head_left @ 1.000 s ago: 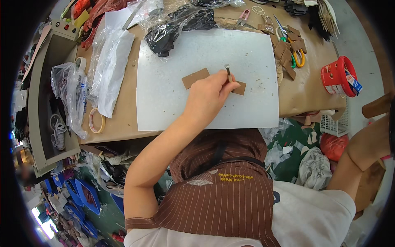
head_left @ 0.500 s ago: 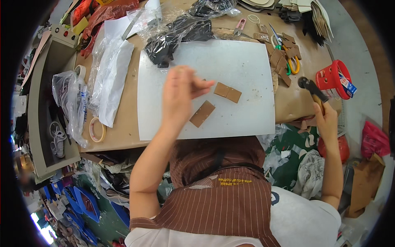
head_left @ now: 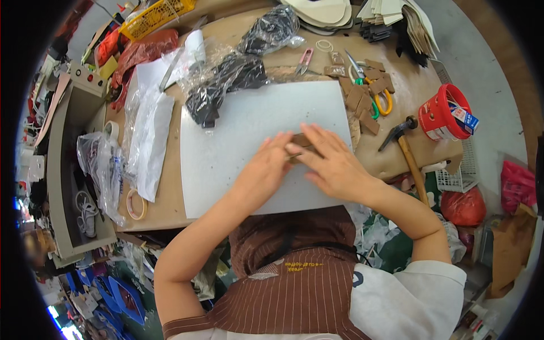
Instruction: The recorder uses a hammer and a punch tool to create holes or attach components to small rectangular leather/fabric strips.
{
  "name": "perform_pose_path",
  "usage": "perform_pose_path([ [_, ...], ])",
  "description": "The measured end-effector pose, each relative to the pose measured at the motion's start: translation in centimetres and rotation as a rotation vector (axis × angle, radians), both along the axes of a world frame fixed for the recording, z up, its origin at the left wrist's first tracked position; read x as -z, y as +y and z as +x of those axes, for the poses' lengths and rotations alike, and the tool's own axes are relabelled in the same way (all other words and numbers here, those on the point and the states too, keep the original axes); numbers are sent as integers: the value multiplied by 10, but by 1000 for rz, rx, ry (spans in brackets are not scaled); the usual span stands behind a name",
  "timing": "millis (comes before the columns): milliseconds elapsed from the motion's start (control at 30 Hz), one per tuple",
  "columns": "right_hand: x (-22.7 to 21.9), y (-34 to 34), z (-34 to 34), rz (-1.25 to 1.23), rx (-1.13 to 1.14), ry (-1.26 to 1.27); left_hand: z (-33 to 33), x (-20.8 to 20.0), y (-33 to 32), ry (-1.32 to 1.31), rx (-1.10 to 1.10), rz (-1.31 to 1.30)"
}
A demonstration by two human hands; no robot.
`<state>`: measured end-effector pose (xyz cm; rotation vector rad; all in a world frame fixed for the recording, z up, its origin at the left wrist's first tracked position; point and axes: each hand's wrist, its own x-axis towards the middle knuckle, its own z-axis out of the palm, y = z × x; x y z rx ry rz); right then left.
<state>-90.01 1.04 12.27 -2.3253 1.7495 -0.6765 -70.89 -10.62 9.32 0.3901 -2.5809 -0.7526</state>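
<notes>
Where left hand and right hand are held together, brown pieces are half-covered over the board.
Grip cannot be told; the hammer is laid on the surface's edge, presumably freeing both.

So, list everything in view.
Table: 1, tan, centre
Board: 1, white, on the table
Brown pieces: count unclear, brown, over the board
Hammer: 1, dark head, tan handle, table's right
Scraps: many, brown, beyond the hammer
Scissors: count unclear, green and orange handles, among scraps
Snips: 1, pink, beyond the board
Bucket: 1, red, table's right end
Bundles: 2, black, board's far left
Tape rolls: 2, yellowish and white, left
Sheets: count unclear, white, left
Crate: 1, yellow, far left
Trough: 1, grey, left
Wire basket: 1, white, right
Plastic bags: several, clear, red and pink, both sides
Bins: several, blue, lower left
Apron: 1, brown, lower centre
Left hand: 1, bare, at brown pieces
Right hand: 1, bare, at brown pieces
</notes>
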Motion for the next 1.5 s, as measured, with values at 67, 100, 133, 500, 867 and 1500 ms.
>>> perform_pose_path([
  [67,11,-8,-30,-1,171,94,-39,2,-2,38,58,38],
  [100,23,-8,-54,-62,265,131,-63,7,-3,84,60,26],
  [133,30,-6,-79,-119,360,169,-91,7,-4,111,59,40],
  [500,25,-36,-140,19,345,300,-112,-31,-35,243,-155,-58],
  [867,34,-132,-240,-172,271,423,85,-36,-31,18,-703,-29],
  [1500,10,-193,-5,-105,-31,-239,50,-13,-114,105,-589,-192],
])
